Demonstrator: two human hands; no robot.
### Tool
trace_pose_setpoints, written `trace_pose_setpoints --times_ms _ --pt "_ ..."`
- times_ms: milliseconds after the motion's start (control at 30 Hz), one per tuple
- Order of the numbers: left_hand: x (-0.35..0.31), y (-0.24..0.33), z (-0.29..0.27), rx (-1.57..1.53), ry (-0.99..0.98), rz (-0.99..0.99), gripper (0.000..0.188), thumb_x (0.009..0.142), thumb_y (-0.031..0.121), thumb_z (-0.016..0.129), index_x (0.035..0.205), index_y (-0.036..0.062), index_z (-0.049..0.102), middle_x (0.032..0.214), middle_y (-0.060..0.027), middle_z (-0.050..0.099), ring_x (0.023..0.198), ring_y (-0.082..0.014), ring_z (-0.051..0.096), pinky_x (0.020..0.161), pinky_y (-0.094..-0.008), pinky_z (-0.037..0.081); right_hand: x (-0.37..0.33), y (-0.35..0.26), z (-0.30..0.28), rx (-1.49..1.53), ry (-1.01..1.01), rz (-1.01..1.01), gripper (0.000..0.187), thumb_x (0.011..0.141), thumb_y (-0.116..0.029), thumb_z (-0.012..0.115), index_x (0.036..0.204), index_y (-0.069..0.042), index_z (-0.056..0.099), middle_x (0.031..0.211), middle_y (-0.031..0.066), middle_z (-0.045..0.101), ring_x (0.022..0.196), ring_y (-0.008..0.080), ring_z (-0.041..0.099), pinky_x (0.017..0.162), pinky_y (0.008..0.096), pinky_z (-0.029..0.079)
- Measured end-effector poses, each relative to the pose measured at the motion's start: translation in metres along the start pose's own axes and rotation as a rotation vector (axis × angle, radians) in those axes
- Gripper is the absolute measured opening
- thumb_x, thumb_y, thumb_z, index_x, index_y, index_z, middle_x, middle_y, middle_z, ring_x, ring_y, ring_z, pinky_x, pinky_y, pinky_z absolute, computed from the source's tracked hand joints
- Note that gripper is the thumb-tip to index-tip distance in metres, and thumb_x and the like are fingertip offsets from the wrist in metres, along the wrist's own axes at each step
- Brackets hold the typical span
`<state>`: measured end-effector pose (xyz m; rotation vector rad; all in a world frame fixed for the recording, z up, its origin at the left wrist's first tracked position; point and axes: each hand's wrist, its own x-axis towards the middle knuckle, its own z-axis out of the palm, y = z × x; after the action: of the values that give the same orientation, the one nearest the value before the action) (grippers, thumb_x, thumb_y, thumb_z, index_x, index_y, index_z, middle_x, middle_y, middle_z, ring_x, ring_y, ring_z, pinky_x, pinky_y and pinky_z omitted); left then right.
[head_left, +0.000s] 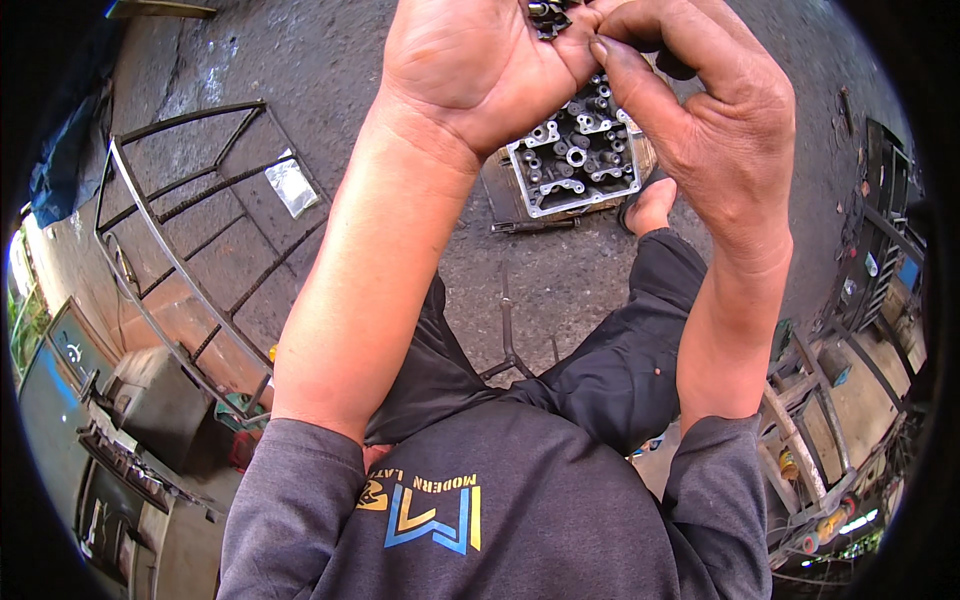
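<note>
A: Grey cast metal: is that an engine cylinder head (577, 157)?

B: Yes, on the ground ahead, resting on a board (508, 208). The small dark metal parts (547, 20) sit in the upturned left hand (480, 75), at the top edge.

A: And the grip?

B: The left palm lies flat, but its fingers leave the view, so I cannot tell how they curl. The right hand (705, 115) presses thumb and forefinger together; whether something tiny is between them, I cannot tell.

A: Which step, then?

B: Sorting or picking at those parts, I'd judge. It calls for a light fingertip touch and a steady palm.

A: Anything in the way?

B: Both hands cover the head's far end. The right foot (655, 205) is just beside it; a welded metal frame (160, 215) and a clear packet (292, 188) lie leftward.
</note>
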<state>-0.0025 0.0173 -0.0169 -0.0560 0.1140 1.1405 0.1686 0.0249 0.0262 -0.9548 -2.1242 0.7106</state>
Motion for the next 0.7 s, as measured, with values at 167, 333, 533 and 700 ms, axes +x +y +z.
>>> trace_pose_setpoints --times_ms 167,333,533,700 --pt "0.0 0.005 -0.011 -0.081 -0.103 -0.034 0.064 0.112 0.041 0.03 0.146 -0.0124 0.042 0.15 -0.0296 0.05 0.136 -0.0386 0.053 0.112 -0.0463 0.048 -0.002 -0.001 0.009 -0.019 0.056 -0.03 0.019 0.077 0.006 0.076 0.093 -0.004 0.074 0.09 0.0127 0.07 0.082 0.0256 0.07 0.073 0.0334 0.055" --pt "0.001 0.006 -0.012 -0.12 -0.153 -0.046 0.064 0.112 0.041 0.03 0.146 -0.013 0.04 0.151 -0.0303 0.048 0.136 -0.0392 0.053 0.113 -0.0489 0.048 0.001 0.003 0.009 0.02 0.049 -0.066 0.018 0.078 0.007 0.074 0.093 -0.002 0.074 0.091 0.0116 0.071 0.083 0.0227 0.07 0.073 0.0318 0.055" --pt "-0.001 0.011 -0.003 -0.046 -0.082 0.04 0.063 0.112 0.039 0.03 0.148 -0.0135 0.036 0.154 -0.0314 0.042 0.144 -0.0428 0.044 0.122 -0.0516 0.037 -0.008 0.015 -0.004 0.17 0.207 0.173 0.012 0.088 0.001 0.075 0.1 -0.001 0.075 0.092 0.0015 0.071 0.08 0.0079 0.061 0.072 0.0212 0.048" --pt "-0.006 0.033 -0.003 -0.06 -0.134 0.107 0.065 0.111 0.038 0.034 0.147 -0.0153 0.036 0.154 -0.0323 0.041 0.148 -0.0451 0.037 0.126 -0.0536 0.031 -0.033 0.069 0.013 0.132 0.114 0.477 0.014 0.094 -0.016 0.079 0.104 -0.007 0.075 0.092 -0.0013 0.073 0.082 0.0067 0.064 0.074 0.0242 0.053"
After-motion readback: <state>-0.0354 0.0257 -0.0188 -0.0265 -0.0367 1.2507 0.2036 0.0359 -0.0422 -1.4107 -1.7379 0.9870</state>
